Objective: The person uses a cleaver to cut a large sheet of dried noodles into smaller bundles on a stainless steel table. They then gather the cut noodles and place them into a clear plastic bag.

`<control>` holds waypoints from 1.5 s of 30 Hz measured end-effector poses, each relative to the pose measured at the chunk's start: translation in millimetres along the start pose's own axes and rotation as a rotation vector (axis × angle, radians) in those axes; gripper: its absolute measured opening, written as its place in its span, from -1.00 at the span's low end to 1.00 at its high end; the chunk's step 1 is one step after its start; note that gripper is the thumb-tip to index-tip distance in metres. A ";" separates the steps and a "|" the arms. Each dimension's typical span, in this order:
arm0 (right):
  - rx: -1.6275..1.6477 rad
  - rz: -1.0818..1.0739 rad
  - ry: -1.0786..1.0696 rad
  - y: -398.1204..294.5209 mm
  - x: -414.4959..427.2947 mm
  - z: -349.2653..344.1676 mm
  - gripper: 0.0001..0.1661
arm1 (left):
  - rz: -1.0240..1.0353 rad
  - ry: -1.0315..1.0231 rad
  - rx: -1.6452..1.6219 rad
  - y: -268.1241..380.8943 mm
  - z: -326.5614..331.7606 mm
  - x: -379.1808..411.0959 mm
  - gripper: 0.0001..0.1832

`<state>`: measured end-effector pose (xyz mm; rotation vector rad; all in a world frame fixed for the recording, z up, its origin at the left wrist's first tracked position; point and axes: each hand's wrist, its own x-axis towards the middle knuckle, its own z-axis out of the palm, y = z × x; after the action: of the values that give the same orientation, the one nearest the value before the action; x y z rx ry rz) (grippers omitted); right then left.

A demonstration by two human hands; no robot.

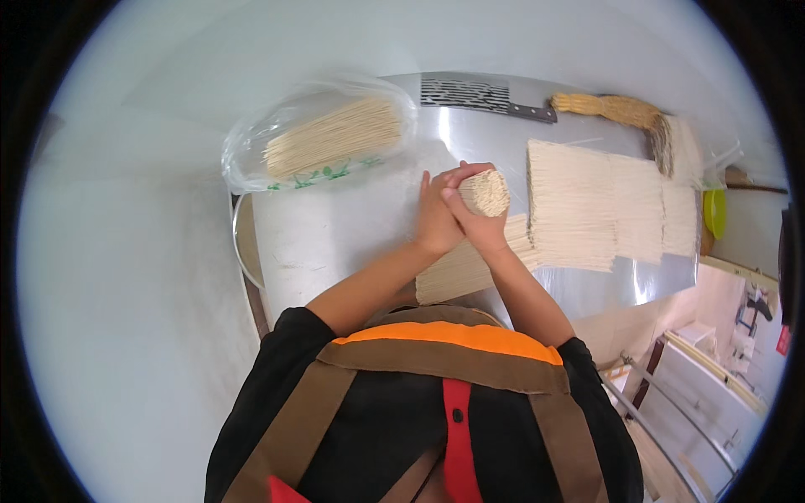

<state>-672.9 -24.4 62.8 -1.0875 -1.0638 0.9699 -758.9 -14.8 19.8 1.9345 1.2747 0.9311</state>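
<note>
A thick round bundle of pale dry noodles stands between my hands, its cut ends facing up. My left hand wraps it from the left, fingers reaching over the far side. From the right and near side, my right hand closes around it, and the two hands overlap. Under my forearms lies a flat layer of noodles. Overlapping rows of noodles spread to the right of my hands. The lower part of the held bundle is hidden by my hands.
A clear plastic bag with noodles lies at the back left of the metal worktop. Along the back are a cleaver and a straw hand brush. A lime-green bowl is beyond the right edge.
</note>
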 end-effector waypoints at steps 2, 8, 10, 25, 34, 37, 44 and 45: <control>0.019 0.116 0.049 -6.4 4.8 -4.6 -0.64 | 0.045 0.047 0.022 9.7 -7.3 1.6 -0.38; 0.648 0.211 0.090 -59.6 34.0 9.6 -0.49 | 0.018 -0.071 0.093 54.5 -81.1 40.7 -0.51; 0.607 0.208 -0.062 -72.7 43.8 20.5 -0.31 | 0.036 -0.096 0.135 47.1 -111.8 51.5 -0.59; -0.625 0.326 -0.389 64.5 90.0 46.8 -0.23 | -0.114 -0.466 0.957 -108.0 -225.2 109.4 -0.64; -0.703 0.156 -0.274 69.3 88.9 40.0 -0.24 | 0.044 -0.361 0.843 -141.8 -219.8 101.1 -0.58; -0.642 0.290 -0.235 58.9 94.3 45.3 -0.24 | 0.011 -0.379 0.838 -136.6 -246.6 94.2 -0.56; -0.737 0.181 -0.205 68.8 89.8 54.0 -0.25 | 0.044 -0.338 0.817 -150.7 -235.4 96.4 -0.55; -0.765 0.150 -0.195 69.8 89.6 53.3 -0.27 | 0.017 -0.360 0.841 -152.0 -228.0 100.6 -0.53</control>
<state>-711.4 85.8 17.0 -1.7347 -1.5958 0.8050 -993.3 157.5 43.5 2.5716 1.5578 -0.0136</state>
